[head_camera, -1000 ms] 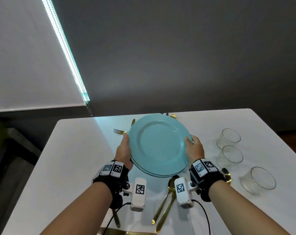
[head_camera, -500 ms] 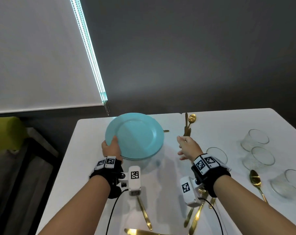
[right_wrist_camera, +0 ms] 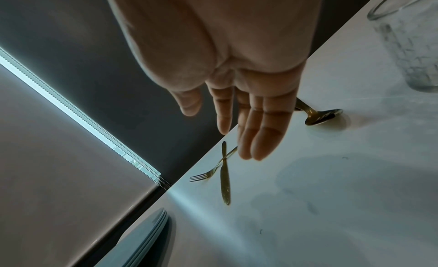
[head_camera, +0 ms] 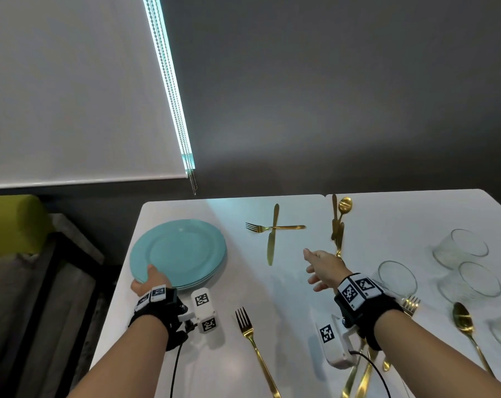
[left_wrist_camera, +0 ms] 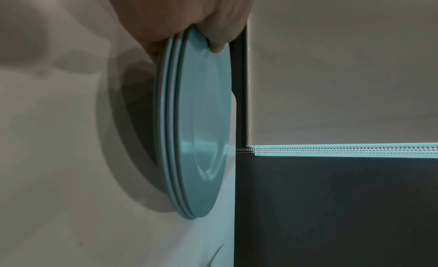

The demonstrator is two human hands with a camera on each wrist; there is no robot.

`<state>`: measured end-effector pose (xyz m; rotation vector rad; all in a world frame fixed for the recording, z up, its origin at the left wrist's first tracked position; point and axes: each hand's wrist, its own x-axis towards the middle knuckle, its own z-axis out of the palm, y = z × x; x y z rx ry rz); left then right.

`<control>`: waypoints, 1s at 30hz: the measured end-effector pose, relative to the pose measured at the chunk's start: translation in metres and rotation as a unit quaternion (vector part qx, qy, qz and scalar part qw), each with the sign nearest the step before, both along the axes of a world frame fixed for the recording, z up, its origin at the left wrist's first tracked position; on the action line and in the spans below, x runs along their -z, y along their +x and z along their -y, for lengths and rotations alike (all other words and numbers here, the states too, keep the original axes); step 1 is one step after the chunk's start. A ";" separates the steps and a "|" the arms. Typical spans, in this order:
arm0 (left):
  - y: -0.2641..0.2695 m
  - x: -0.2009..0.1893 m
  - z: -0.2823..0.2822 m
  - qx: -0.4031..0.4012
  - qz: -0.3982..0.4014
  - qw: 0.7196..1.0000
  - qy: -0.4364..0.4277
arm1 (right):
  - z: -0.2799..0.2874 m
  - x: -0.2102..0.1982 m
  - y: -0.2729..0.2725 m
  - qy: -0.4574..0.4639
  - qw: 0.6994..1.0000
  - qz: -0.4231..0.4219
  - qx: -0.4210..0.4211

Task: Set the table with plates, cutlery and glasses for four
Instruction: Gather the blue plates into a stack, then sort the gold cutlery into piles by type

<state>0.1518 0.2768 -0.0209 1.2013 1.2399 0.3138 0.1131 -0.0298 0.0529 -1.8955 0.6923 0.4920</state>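
Left hand [head_camera: 148, 282] pinches near rim of plate stack [head_camera: 180, 251], thumb on top; stack at table's [head_camera: 286, 297] far-left corner. Right hand [head_camera: 324, 267] empty, fingers straight, above table centre. Crossed fork [head_camera: 272, 227] and knife [head_camera: 272, 237] far centre. Glasses [head_camera: 462, 262] right, empty.

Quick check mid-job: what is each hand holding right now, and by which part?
The left hand grips the stack of blue plates by its near rim, thumb on top. The right hand holds nothing, fingers straight.

Four glasses [head_camera: 397, 278], three forks [head_camera: 252, 337] visible, two spoons [head_camera: 463, 318]; plates [head_camera: 180, 251] stacked, number unclear
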 end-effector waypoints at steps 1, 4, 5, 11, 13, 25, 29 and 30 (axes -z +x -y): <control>0.001 0.004 -0.001 -0.004 0.001 1.000 0.001 | -0.002 0.001 0.002 -0.001 1.000 -0.002 -0.002; 0.003 0.013 -0.003 -0.002 -0.008 1.000 -0.006 | -0.005 0.005 0.004 0.000 1.000 -0.012 -0.012; 0.004 0.015 -0.003 -0.001 -0.009 1.000 -0.008 | -0.005 0.007 0.004 0.001 1.000 -0.016 -0.014; 0.016 0.010 0.000 0.114 -0.140 0.983 0.020 | 0.003 0.014 0.002 0.006 0.999 -0.033 -0.011; 0.018 0.013 -0.004 0.172 -0.172 0.969 0.049 | 0.006 0.014 0.000 0.006 0.999 -0.036 -0.010; 0.033 0.012 0.005 0.213 -0.229 0.943 0.112 | 0.026 0.015 -0.025 0.008 0.999 -0.031 0.015; 0.026 0.006 0.016 0.210 -0.213 0.942 0.154 | 0.035 0.015 -0.039 0.004 0.999 -0.033 0.023; 0.023 0.001 0.021 0.213 -0.205 0.939 0.178 | 0.038 0.015 -0.042 0.006 0.999 -0.035 0.025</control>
